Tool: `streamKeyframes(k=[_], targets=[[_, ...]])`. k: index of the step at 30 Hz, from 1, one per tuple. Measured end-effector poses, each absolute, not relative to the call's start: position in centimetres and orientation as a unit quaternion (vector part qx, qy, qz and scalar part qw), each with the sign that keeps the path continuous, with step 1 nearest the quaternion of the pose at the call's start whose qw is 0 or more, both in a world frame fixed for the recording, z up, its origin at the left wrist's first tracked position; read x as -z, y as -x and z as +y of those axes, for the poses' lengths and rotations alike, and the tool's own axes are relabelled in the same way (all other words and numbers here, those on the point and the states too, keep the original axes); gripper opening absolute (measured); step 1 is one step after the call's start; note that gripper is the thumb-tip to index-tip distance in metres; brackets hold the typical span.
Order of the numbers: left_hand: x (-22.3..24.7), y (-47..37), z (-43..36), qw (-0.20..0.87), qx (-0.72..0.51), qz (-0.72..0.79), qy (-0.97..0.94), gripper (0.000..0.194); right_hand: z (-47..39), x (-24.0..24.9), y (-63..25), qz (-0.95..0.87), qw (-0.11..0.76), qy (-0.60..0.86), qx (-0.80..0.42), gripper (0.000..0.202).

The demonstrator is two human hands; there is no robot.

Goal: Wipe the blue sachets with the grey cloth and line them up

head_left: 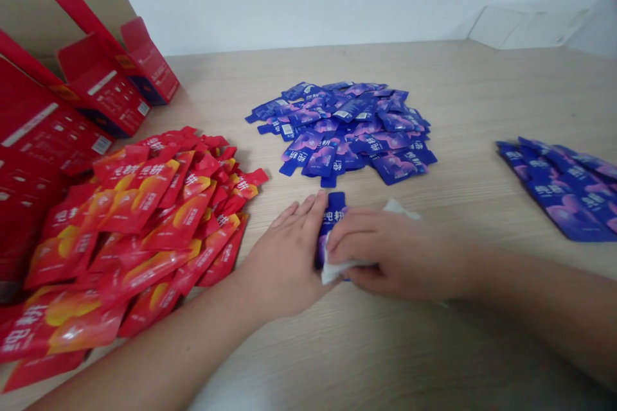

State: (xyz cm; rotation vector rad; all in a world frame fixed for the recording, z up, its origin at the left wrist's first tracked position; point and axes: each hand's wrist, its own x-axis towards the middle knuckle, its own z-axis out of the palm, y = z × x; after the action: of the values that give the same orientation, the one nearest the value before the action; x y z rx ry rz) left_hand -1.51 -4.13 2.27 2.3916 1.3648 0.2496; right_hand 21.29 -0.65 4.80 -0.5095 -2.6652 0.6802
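A single blue-purple sachet point(336, 203) lies on the table between my hands, partly covered by them. My left hand point(289, 257) is spread flat with its fingers along the sachet's left edge. A white cloth or tissue point(337, 268) is bunched in my right hand point(385, 247), whose fingers are curled around it over the sachet's right side. Just beyond is a loose pile of blue-purple sachets point(347, 125). The lower part of the single sachet is mostly hidden.
Red and orange sachets point(154, 205) form a large heap at the left. Red boxes point(103, 83) stand behind it, at the back left. At the far right lie overlapping blue sachets point(569, 192). A pale wall borders the wooden table point(463, 96).
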Motion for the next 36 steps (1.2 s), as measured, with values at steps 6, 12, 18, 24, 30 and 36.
streamKeyframes(k=[6,12,18,24,30,36], targets=[[-2.9,1.4,-4.1,0.185,-0.068,0.497,-0.845,0.119,-0.2,-4.2,-20.7,-0.942,0.146,0.199,-0.228,0.02],[-2.7,1.4,-4.1,0.187,-0.062,0.493,-0.847,0.121,2.9,-3.0,-21.5,-0.936,0.172,0.27,-0.149,0.021],[-2.6,1.7,-4.0,0.199,-0.054,0.487,-0.849,0.124,4.3,-2.0,-22.4,-0.921,0.204,0.313,-0.105,0.018],[-2.7,1.8,-4.0,0.193,-0.025,0.489,-0.851,0.13,3.5,-2.2,-22.7,-0.887,0.319,0.318,-0.1,0.017],[-2.5,2.0,-4.1,0.183,-0.026,0.484,-0.855,0.13,-0.6,-4.8,-21.5,-0.939,0.175,0.174,-0.239,0.015],[-2.7,1.7,-3.9,0.193,-0.036,0.487,-0.851,0.135,-1.5,-4.4,-20.7,-0.941,0.127,0.188,-0.253,0.015]])
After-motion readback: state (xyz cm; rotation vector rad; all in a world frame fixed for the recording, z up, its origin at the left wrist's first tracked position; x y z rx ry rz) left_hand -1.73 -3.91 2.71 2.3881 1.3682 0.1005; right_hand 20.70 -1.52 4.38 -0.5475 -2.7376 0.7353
